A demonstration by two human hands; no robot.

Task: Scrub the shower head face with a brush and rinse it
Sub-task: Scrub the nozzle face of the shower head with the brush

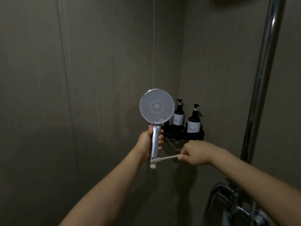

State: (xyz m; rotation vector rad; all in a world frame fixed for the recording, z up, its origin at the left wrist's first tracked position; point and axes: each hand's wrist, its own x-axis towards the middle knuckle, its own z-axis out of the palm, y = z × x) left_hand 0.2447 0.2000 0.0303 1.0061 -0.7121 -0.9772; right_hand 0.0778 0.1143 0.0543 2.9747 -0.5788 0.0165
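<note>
The left hand (149,141) is wrapped tight around the chrome handle of the shower head (156,108), holding it upright with the round nozzle face turned toward the camera, just left of the corner shelf (192,136) and partly in front of it. Right of the head's handle, the right hand (193,153) is closed on the end of a brush (166,158), a slim white toothbrush type, whose bristle end lies against the foot of the handle, well below the face. Two pump bottles (193,121) stand on the shelf just behind the head. The head looks like light, rigid plastic with a glossy plated handle, likely slick once wet, so a full fist around the handle's middle, as now, seems the safest hold; pinching the rim would cover nozzles. The brush is thin and probably flexes, so gripping nearer its neck would give firmer pressure. Scrubbing of the face appears not yet under way here.
</note>
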